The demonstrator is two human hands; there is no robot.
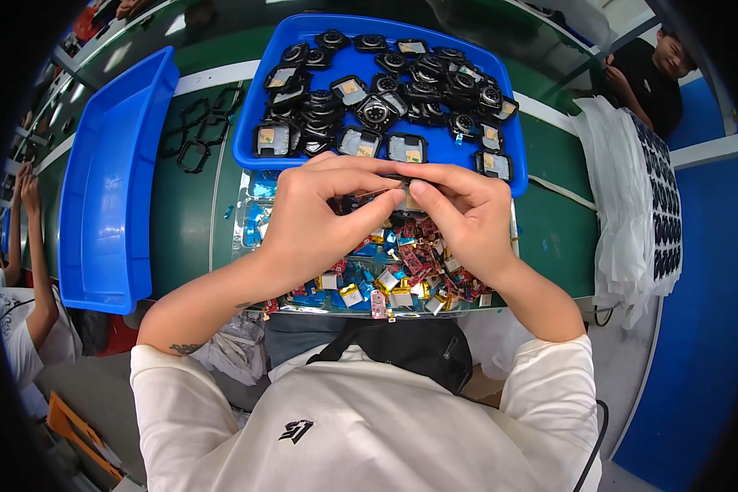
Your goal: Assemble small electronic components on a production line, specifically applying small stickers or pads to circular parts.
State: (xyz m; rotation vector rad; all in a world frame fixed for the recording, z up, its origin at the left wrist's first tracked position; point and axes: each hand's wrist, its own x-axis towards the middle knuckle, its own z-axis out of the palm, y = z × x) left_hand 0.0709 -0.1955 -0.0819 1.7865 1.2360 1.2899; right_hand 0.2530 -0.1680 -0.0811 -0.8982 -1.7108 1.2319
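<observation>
We count two blue trays: a full one (pixel 500 107) at the bench's far edge, an empty one (pixel 107 189) at its left end. Roughly thirty black casings (pixel 377 111) fill the first. Four black frames (pixel 197 131) lie between them.

Two blue trays (pixel 500 176) on a green table (pixel 184 221), black casings (pixel 377 111), red and silver parts (pixel 410 266).
</observation>
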